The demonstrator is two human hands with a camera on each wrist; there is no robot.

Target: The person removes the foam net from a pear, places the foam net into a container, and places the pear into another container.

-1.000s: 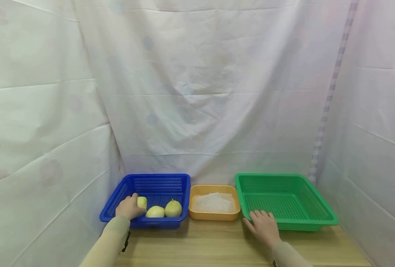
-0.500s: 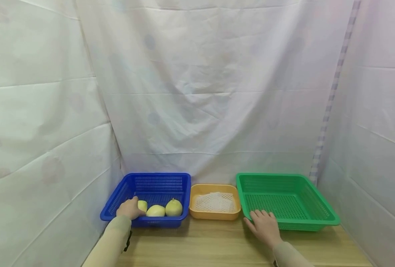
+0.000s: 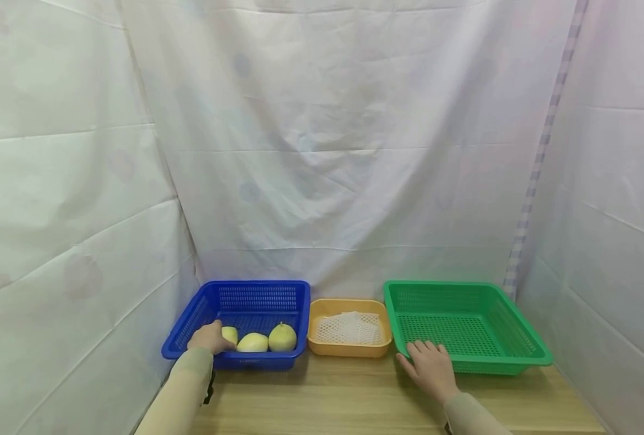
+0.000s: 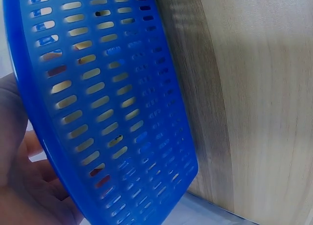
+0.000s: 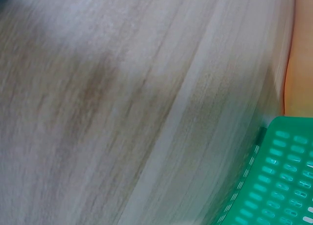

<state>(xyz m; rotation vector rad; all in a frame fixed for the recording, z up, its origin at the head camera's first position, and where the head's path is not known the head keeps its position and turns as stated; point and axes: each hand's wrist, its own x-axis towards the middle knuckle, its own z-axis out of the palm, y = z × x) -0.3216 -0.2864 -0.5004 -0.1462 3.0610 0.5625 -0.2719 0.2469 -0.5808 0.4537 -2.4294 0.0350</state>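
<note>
My left hand reaches over the near rim of the blue basket and grips a yellow-green pear, which it partly hides. Two more pale pears lie to its right inside: one on its side, the other with its stem up. Through the slots in the left wrist view, pale fruit shows behind the basket wall, and the curled fingers are beyond the rim. My right hand rests on the near left corner of the green basket, fingers loosely extended.
Between the two baskets stands a small orange tray with white foam netting in it. All three stand on a wooden table. White cloth hangs behind and at both sides.
My left hand has lowered the pear slightly into the blue basket, beside the other two. The right hand has stayed on the green basket's rim.
</note>
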